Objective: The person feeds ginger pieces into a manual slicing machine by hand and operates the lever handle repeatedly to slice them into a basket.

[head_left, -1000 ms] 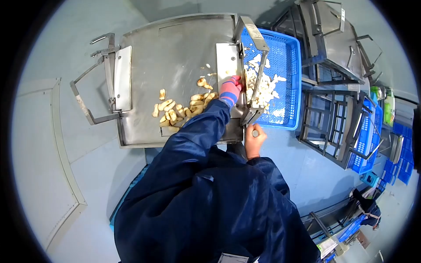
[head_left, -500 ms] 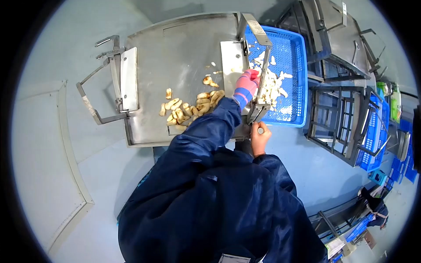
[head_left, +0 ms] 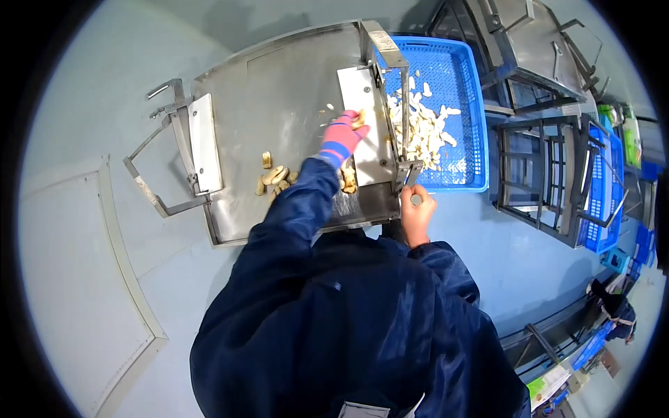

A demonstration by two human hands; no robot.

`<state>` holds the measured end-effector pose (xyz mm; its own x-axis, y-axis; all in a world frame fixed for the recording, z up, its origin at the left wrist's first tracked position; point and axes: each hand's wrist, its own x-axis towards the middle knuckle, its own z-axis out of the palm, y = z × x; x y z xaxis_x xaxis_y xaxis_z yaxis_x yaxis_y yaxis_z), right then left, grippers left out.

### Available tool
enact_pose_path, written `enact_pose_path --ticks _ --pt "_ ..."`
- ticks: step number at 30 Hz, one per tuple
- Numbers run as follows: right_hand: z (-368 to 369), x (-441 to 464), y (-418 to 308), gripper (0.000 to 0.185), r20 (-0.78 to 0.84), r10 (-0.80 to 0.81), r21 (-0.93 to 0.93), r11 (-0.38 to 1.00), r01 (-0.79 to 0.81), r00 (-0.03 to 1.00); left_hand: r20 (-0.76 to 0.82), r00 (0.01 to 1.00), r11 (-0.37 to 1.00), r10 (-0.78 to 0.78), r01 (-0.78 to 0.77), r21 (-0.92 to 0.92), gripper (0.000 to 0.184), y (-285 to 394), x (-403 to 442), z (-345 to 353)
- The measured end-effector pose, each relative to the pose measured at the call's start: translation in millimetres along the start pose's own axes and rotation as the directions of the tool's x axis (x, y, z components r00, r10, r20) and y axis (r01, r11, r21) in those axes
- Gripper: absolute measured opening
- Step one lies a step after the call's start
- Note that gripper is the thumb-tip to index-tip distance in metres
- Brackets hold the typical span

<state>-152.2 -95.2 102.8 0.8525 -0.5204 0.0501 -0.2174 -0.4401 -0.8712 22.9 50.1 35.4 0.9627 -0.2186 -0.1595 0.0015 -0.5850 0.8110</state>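
My left hand (head_left: pixel 343 134), in a pink and blue striped glove, is closed on a pale, brown-marked elongated piece (head_left: pixel 359 120) at the left edge of a white cutting board (head_left: pixel 364 155). My bare right hand (head_left: pixel 417 221) is wrapped around a handle whose round end (head_left: pixel 416 199) shows above the fist. That handle belongs to a hinged metal cutter frame (head_left: pixel 405 104) along the board's right side. Several more elongated pieces (head_left: pixel 277 174) lie on the steel table (head_left: pixel 279 90), partly hidden under my left sleeve. Pale cut slices (head_left: pixel 426 136) are heaped in a blue perforated crate (head_left: pixel 478 132) beyond the cutter.
A second cutter frame with a white board (head_left: pixel 205 143) is fixed at the table's left end. Metal racks (head_left: pixel 540 171) and another blue crate (head_left: pixel 605 188) stand to the right. Another person (head_left: pixel 617 313) is far off at lower right.
My left hand has moved left, away from the cutter, and now has an elongated piece in its fingers. My right hand stays on the handle. The view has shifted slightly.
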Motion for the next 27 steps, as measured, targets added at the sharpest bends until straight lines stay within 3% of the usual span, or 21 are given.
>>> enact_pose_path --ticks 3,9,12,15,18,20,22,23,27 --pt "0 4 -5 0.028 0.003 0.043 -0.012 0.999 -0.043 0.999 -0.082 0.987 0.985 0.136 -0.126 0.118 0.036 0 -2 51" --pt "-5 11 -20 0.028 0.038 0.098 -0.018 0.995 -0.097 0.994 -0.182 0.983 0.996 -0.026 0.01 -0.091 0.034 6 -17 79" --pt "-3 13 -14 0.027 0.047 0.113 0.025 0.993 -0.115 0.992 -0.209 0.978 0.988 -0.025 -0.007 -0.151 0.037 3 -12 80" --pt "0 3 0 0.026 0.025 0.017 -0.095 0.995 -0.014 1.0 -0.145 0.982 0.954 -0.124 0.077 -0.291 0.039 0 -10 79" --pt "8 -8 31 0.026 0.09 0.058 -0.009 0.998 -0.057 0.994 -0.075 0.984 0.966 -0.162 0.143 -0.216 0.039 6 -10 73" --pt "7 -2 25 0.027 0.033 -0.016 -0.021 1.0 0.016 0.999 -0.075 0.989 0.961 -0.127 0.104 -0.257 0.039 -5 0 80" --pt "-4 11 -25 0.027 -0.001 0.008 -0.037 0.999 -0.008 1.0 -0.099 0.991 0.965 -0.091 0.063 -0.254 0.039 -8 -5 80" --pt "-6 15 -33 0.028 0.069 0.185 0.028 0.982 -0.187 0.98 -0.088 0.99 0.948 -0.106 0.074 -0.309 0.039 -13 -3 84" --pt "8 -9 37 0.028 0.046 -0.033 0.012 0.999 0.032 0.998 0.009 0.991 0.953 -0.135 0.133 -0.271 0.04 7 -7 63"
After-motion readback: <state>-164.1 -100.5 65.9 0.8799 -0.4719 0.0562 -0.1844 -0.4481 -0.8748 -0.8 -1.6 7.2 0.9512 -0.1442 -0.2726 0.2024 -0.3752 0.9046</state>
